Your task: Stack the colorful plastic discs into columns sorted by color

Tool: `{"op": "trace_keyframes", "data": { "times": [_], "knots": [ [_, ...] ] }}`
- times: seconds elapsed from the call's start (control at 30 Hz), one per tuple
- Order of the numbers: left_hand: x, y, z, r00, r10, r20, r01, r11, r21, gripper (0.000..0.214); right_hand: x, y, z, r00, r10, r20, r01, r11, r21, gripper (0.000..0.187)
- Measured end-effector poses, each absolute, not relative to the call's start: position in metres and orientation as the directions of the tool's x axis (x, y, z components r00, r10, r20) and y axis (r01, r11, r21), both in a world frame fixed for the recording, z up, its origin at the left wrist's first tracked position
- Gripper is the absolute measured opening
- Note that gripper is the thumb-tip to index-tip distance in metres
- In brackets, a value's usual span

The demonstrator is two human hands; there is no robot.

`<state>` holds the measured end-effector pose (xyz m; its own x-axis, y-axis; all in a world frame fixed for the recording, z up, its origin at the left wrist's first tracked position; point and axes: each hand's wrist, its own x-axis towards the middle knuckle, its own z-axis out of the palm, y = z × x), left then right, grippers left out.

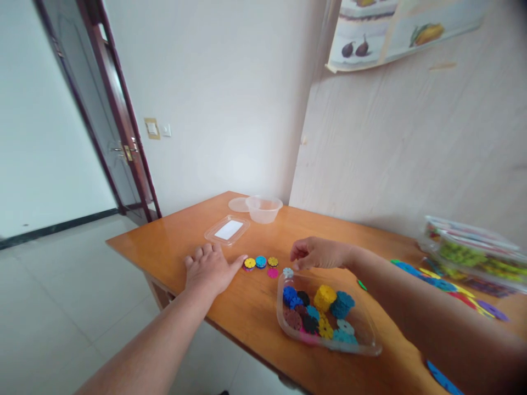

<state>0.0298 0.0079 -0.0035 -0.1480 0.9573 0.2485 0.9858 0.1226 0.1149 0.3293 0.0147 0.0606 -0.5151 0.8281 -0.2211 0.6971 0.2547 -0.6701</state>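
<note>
My left hand [208, 270] lies flat on the table with its fingers spread. Its thumb tip touches a small stack of snowflake discs [250, 264], yellow on top. Beside that are a stack with a blue disc [261, 261] on top and another topped by a dark yellow disc [273, 262]. A single pink disc [273, 272] lies in front of them. My right hand [310, 254] is closed in a pinch at the edge of a light blue snowflake disc [287, 272], by the far left corner of a clear tray [366, 312]. Loose and stacked coloured discs [325, 298] fill part of the tray.
A round clear tub [264, 209], its lid [239, 204] and a rectangular clear lid [242, 225] sit toward the back. On the right, larger coloured discs [444, 285] lie under and beyond my right forearm, beside stacked clear boxes [477, 255].
</note>
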Motion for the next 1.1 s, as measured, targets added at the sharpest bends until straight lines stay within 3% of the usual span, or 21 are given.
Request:
{"op": "trace_keyframes", "data": {
  "times": [0.1,0.3,0.4,0.53,0.67,0.77,0.9,1.0,1.1],
  "knots": [
    [0.029,0.008,-0.004,-0.145,0.957,0.25,0.986,0.119,0.117,0.095,0.32,0.024,0.048,-0.556,0.801,-0.221,0.76,0.383,-0.525,0.026],
    [0.029,0.009,-0.005,-0.144,0.953,0.268,0.985,0.113,0.127,0.096,0.313,0.025,0.043,-0.529,0.82,-0.219,0.799,0.394,-0.455,0.017],
    [0.029,0.009,-0.006,-0.139,0.952,0.272,0.986,0.107,0.129,0.098,0.318,0.018,0.049,-0.474,0.858,-0.196,0.747,0.274,-0.606,0.015],
    [0.028,0.009,-0.007,-0.144,0.953,0.265,0.986,0.115,0.123,0.094,0.333,-0.001,0.072,-0.478,0.86,-0.176,0.466,0.078,-0.881,0.025],
    [0.027,0.01,-0.009,-0.13,0.951,0.279,0.988,0.1,0.12,0.094,0.338,-0.006,0.087,-0.549,0.815,-0.185,0.38,0.046,-0.924,0.029],
    [0.027,0.011,-0.01,-0.131,0.946,0.297,0.988,0.101,0.116,0.093,0.326,0.01,0.076,-0.485,0.86,-0.161,0.516,0.133,-0.846,0.026],
    [0.027,0.012,-0.011,-0.134,0.945,0.299,0.988,0.104,0.113,0.093,0.3,0.038,0.053,-0.441,0.891,-0.11,0.716,0.275,-0.642,0.029],
    [0.027,0.011,-0.01,-0.14,0.945,0.295,0.987,0.109,0.116,0.094,0.284,0.05,0.043,-0.455,0.882,-0.122,0.781,0.33,-0.53,0.04],
    [0.028,0.011,-0.01,-0.143,0.944,0.297,0.987,0.113,0.115,0.097,0.276,0.055,0.038,-0.477,0.863,-0.169,0.797,0.344,-0.496,0.042]
  ]
}}
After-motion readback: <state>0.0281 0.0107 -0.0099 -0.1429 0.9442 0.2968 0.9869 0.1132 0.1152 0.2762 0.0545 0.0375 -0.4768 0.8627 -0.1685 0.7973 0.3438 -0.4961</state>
